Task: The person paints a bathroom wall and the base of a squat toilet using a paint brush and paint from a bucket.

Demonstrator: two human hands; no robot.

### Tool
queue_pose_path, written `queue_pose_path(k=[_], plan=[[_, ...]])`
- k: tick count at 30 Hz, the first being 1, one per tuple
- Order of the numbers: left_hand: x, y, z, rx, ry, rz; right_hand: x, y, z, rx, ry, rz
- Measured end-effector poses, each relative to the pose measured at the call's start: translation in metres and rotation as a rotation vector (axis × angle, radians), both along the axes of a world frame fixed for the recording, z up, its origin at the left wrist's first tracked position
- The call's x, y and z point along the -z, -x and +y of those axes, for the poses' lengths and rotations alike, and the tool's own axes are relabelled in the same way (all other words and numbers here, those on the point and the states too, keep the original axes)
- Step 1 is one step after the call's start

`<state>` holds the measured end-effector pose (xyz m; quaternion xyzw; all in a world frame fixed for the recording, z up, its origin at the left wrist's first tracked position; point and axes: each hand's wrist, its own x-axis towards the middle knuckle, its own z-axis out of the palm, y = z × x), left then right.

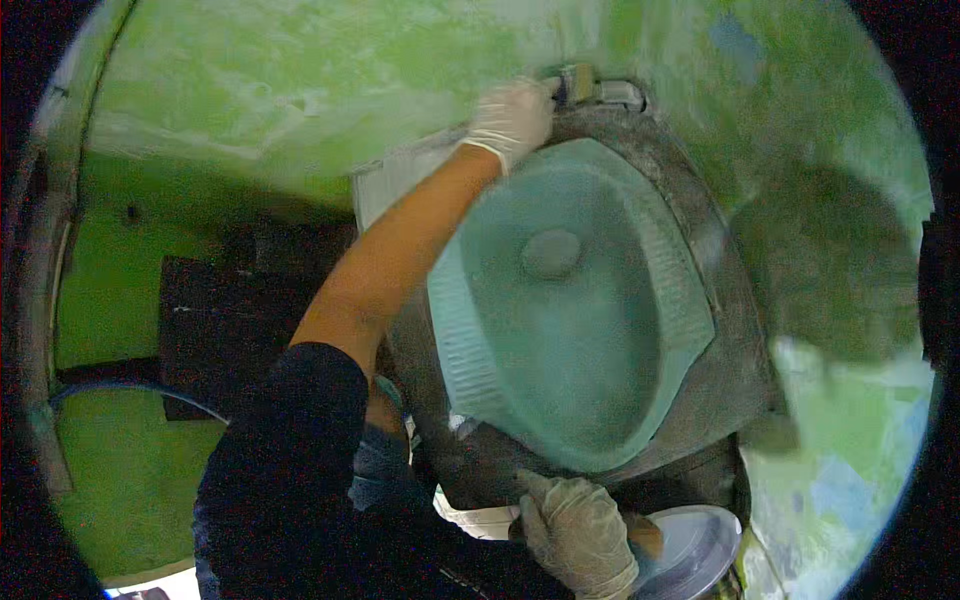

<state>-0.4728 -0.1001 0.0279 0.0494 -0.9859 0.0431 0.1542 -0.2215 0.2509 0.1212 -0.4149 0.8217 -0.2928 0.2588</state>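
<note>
My left hand, in a pale thin glove, reaches to the upper back edge of the surround. Its fingers are closed on a small dark and yellowish block, blurred, its kind unclear. A short grey pipe bend is right beside the block. Below spreads a teal squat toilet with ribbed footrests, set in a dark grey raised surround. My right hand, gloved too, is low in front of the toilet, its fingers loosely apart, with no held thing showing.
A clear plastic basin stands to the right of my right hand. Patchy green walls close in at the back and right. Dark blocky shapes and a thin hose lie on the left.
</note>
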Motion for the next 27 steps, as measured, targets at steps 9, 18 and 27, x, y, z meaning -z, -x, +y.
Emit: queue_pose_path(k=[9, 18, 27], plan=[[0.011, 0.047, 0.062, 0.104, -0.231, 0.235, 0.005, -0.017, 0.004, 0.024, 0.083, -0.005], [-0.011, -0.082, 0.022, -0.246, -0.468, 0.176, 0.039, -0.014, -0.003, -0.089, 0.011, -0.124], [-0.104, -0.307, 0.144, -0.609, -1.973, -0.267, 0.069, -0.033, 0.013, 0.962, 0.377, -1.349]])
